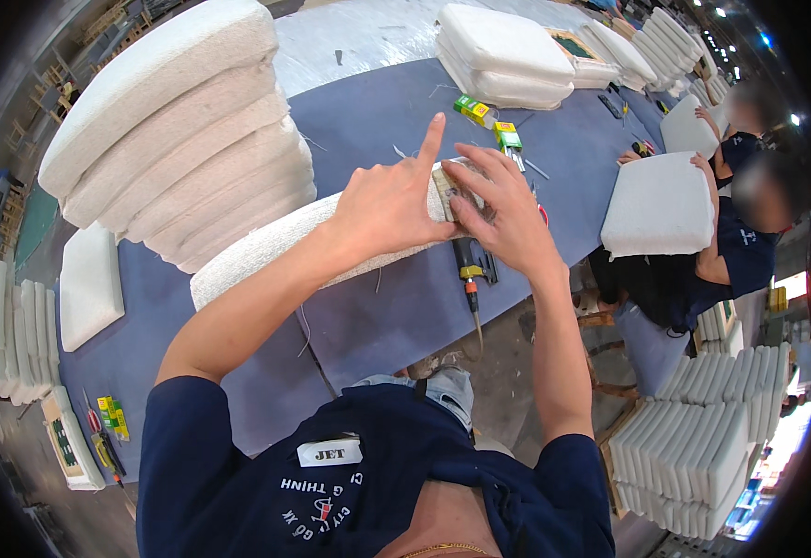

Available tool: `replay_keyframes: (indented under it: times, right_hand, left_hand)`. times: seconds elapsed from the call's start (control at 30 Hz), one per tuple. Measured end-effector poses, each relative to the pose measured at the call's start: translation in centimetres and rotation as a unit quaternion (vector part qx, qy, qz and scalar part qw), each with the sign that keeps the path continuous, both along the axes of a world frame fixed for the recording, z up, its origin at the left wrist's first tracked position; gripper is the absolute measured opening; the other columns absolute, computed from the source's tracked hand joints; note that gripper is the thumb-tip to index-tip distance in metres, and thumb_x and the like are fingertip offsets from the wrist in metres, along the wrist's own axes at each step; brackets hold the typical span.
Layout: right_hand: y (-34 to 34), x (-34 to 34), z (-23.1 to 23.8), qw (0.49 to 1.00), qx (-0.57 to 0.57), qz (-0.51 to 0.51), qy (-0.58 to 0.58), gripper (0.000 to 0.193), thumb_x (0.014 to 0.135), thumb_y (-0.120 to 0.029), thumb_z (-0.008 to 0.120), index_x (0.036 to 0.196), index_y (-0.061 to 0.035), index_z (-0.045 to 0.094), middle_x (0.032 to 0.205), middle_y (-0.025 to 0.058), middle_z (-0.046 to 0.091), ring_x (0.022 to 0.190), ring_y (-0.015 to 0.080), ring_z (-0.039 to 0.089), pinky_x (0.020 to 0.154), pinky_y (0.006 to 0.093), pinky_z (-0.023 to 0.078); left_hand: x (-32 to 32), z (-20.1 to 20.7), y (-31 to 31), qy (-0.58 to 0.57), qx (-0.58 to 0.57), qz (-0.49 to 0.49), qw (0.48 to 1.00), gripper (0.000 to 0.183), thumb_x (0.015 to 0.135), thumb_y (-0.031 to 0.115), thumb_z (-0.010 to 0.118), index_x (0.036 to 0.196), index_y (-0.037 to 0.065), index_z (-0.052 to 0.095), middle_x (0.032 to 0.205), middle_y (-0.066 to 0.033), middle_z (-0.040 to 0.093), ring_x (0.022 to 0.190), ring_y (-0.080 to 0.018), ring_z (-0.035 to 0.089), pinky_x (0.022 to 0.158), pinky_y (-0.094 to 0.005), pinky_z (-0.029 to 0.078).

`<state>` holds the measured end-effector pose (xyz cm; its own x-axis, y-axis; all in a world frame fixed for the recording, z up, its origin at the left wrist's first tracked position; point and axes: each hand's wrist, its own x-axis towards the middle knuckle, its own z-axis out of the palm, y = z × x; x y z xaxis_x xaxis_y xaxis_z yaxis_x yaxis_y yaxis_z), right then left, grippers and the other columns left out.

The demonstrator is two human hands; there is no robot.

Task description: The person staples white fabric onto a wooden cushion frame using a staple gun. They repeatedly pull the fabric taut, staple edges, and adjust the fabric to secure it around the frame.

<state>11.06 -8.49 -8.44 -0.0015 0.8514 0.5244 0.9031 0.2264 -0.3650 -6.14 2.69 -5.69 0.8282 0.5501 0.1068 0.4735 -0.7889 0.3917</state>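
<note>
A long, curved white padded cushion (280, 251) lies on the blue-grey table, slanting from lower left up to my hands. My left hand (392, 200) rests on its right part with the index finger stretched up and the thumb stretched out; the other fingers are partly hidden. My right hand (508, 209) curves its bent fingers over the cushion's right end. Between the hands shows a beige strip (445, 191) at that end. Just below them a black and yellow air tool (469, 265), its hose trailing off the table edge, lies partly hidden.
Left of my arms rises a tall stack of white cushions (182, 121). Green and yellow small boxes (508, 138) lie beyond my right hand, near another cushion stack (503, 56). On the right a co-worker holds a white cushion (658, 205). More cushions (689, 446) are piled at lower right.
</note>
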Motion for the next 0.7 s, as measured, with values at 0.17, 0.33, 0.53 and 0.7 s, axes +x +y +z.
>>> replay_keyframes:
  times: [0.17,0.33,0.53,0.7]
  right_hand:
    - [0.2,0.3,0.2,1.0,-0.02,0.007,-0.019,0.041,0.091,-0.021,0.072,0.13,-0.0087,0.069,0.14,0.014,0.061,0.132,0.0365,0.051,0.111,0.0482,0.043]
    - [0.4,0.5,-0.8,0.999,0.0,0.017,0.033,0.041,0.092,-0.021,0.071,0.131,-0.0085,0.068,0.14,0.0139,0.061,0.132,0.036,0.051,0.11,0.0475,0.044]
    - [0.7,0.6,-1.2,0.998,0.013,0.028,0.058,0.04,0.095,-0.02,0.07,0.133,-0.0079,0.067,0.141,0.0146,0.059,0.134,0.0377,0.049,0.111,0.0476,0.043]
    - [0.6,0.1,-1.4,0.998,0.005,0.024,0.054,0.043,0.096,-0.02,0.067,0.138,-0.0088,0.062,0.146,0.0155,0.054,0.138,0.0395,0.046,0.113,0.0485,0.042]
  left_hand:
    - [-0.2,-0.3,0.2,-0.017,0.005,-0.009,1.0,0.121,0.076,0.052,0.076,0.165,0.005,0.009,0.098,-0.0229,0.074,0.082,-0.0437,0.073,0.073,-0.0498,0.06]
    - [-0.3,-0.6,0.7,-0.012,0.043,-0.046,0.998,0.116,0.077,0.049,0.073,0.166,0.009,0.011,0.102,-0.0224,0.073,0.084,-0.043,0.072,0.073,-0.0493,0.06]
    - [-0.2,-0.6,0.9,-0.006,0.057,-0.051,0.997,0.115,0.076,0.048,0.073,0.166,0.009,0.011,0.106,-0.0244,0.071,0.086,-0.0434,0.072,0.074,-0.05,0.059]
    - [-0.2,-0.9,1.0,-0.035,0.032,-0.043,0.998,0.116,0.075,0.042,0.072,0.166,0.009,0.009,0.103,-0.0255,0.072,0.084,-0.0446,0.072,0.073,-0.0507,0.059]
